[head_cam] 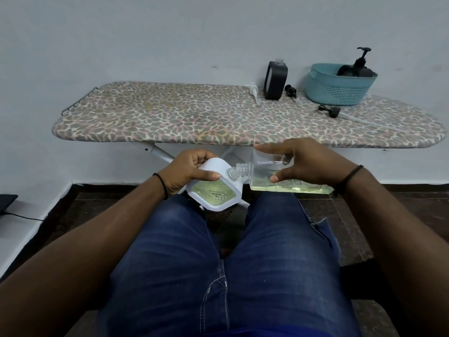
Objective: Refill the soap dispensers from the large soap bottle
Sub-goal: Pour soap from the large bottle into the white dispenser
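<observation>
Over the person's lap, above blue jeans [218, 276], the left hand [184, 171] grips a white soap dispenser [213, 188] with a flat, rounded-square body, thumb laid along its near upper edge and fingers curled round the far side; yellowish-green soap shows through its ribbed clear face, and it is tilted so that its open neck points to the right. The right hand [303, 164] holds a clear rectangular soap bottle [279, 176] lying almost on its side, fingers stretched along the top and thumb pressed against the near face, with pale yellow liquid pooled along its lower side. The bottle's threaded clear neck [239, 170] points left and meets the dispenser's opening, the two touching or just short of it; whether liquid is running cannot be told. Each wrist carries a dark band. Beyond the hands stands an ironing board [170, 113] with a leopard-spot cover, set against a pale wall. At its far right, a black dispenser body [275, 80] stands upright with no pump on it. Just to its left lies a white pump head [255, 92], and just to its right a small black pump part [291, 90]. Further right sits a teal plastic basket [340, 88] holding a black pump bottle [359, 65] whose nozzle rises above the rim. Near the basket's front lies another black pump head [329, 110] with a clear tube trailing to the right. On the floor at the far left edge lies a dark flat object [7, 203] with a cable leading from it.
</observation>
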